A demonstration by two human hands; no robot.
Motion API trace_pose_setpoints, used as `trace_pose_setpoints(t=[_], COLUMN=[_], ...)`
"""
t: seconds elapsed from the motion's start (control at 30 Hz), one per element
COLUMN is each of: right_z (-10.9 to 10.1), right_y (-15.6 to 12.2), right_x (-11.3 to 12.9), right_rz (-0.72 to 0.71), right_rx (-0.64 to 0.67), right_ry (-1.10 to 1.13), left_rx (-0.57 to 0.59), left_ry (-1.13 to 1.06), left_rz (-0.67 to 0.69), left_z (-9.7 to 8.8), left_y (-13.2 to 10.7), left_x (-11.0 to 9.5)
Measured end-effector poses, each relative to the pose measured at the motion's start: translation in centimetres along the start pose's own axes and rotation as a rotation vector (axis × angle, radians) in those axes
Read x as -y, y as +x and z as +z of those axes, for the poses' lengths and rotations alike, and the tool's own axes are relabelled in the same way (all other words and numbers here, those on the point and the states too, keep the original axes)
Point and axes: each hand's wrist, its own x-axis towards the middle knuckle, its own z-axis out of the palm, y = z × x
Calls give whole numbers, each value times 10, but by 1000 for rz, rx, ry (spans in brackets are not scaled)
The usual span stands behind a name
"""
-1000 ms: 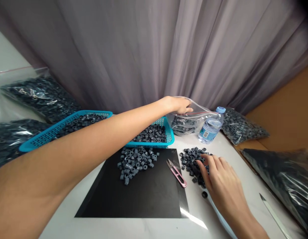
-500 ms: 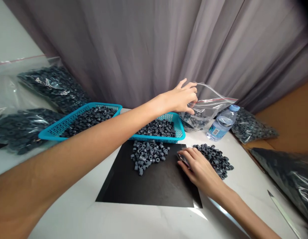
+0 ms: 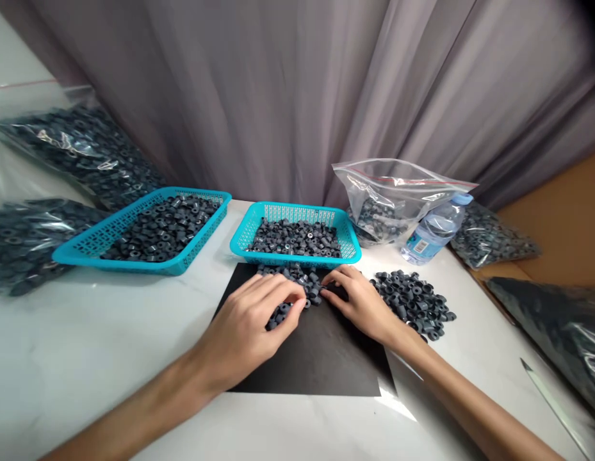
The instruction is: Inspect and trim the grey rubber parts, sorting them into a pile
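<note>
A small heap of grey rubber rings (image 3: 304, 282) lies at the back edge of a black mat (image 3: 321, 358). My left hand (image 3: 252, 320) rests on the left of the heap, fingers loosely curved and apart over the rings. From the right, my right hand (image 3: 362, 301) reaches in with its fingertips pressed together at the heap's edge; what they pinch is hidden. A second heap of rings (image 3: 415, 304) lies on the white table just right of my right hand.
Two teal baskets of rings stand behind the mat, one in the middle (image 3: 348, 240) and one to the left (image 3: 86, 246). A zip bag (image 3: 398, 192) and a water bottle (image 3: 431, 234) stand at the back right. Full bags lie left (image 3: 81, 153) and right (image 3: 556, 320). A blade (image 3: 551, 400) lies near the right edge.
My left hand let go of the zip bag and came down onto the heap on the mat. My right hand slid left to the heap's edge. The pink snips are out of sight.
</note>
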Motion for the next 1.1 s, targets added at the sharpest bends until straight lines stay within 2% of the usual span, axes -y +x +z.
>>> trace_pose_setpoints(t=[0.13,0.27,0.33,0.43,0.5,0.57,0.67,0.83,1.0,1.1], right_z=[-16,-44,-56,-64,-63,-59,-56,-55,-58,-55], right_y=[0,-5,-8,-13,-15,-17,-17,-14,-14,-15], right_x=[-1,18,34,58,67,70,69,66,67,68], right_rz=[28,81,76,7,-15,-28,-30,-25,-10,-10], right_rx=[68,117,124,185,229,267,285,286,249,220], right_ry=[17,34,126,278,334,360,372,378,386,373], left_rx=[-29,70,128,198,216,194,148,222,221,216], left_ry=[-140,-384,-592,-1036,-1300,-1434,-1457,-1449,-1425,-1405], left_rz=[-120,-304,-456,-690,-795,-845,-873,-815,-864,-839], left_z=[11,18,23,30,33,33,29,23,23,23], left_y=[-13,-16,-18,-20,-21,-23,-24,-26,-28,-28], left_x=[6,-2,-6,-8,-7,-5,-4,-3,3,4])
